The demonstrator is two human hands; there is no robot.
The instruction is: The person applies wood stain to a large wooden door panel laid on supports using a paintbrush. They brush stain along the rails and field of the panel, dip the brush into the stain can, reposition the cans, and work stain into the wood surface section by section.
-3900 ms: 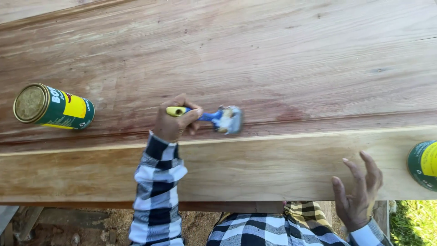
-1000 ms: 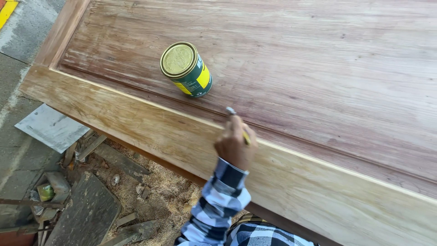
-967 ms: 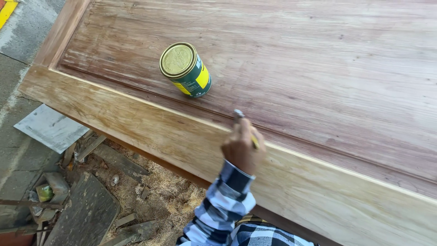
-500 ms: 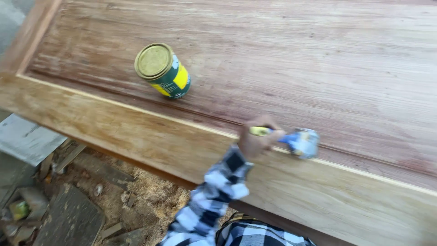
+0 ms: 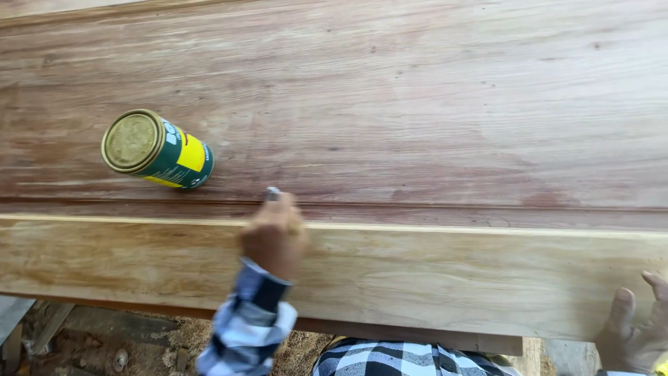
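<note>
Fist-tight left grip [image 5: 273, 235] on brush [image 5: 273, 194], now pulled back leftward along groove, nearer tin [image 5: 156, 150]; right hand [image 5: 637, 331] open, braced on panel [image 5: 417, 104] edge.

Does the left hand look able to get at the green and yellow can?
Probably yes: the left hand is close to the can, with only bare wooden panel between them, though it already grips a small tool.

Left hand [image 5: 273, 237] gripping small tool on wooden panel [image 5: 417, 104]; green can [image 5: 157, 150] nearby; right hand [image 5: 637, 334] at panel edge.
</note>
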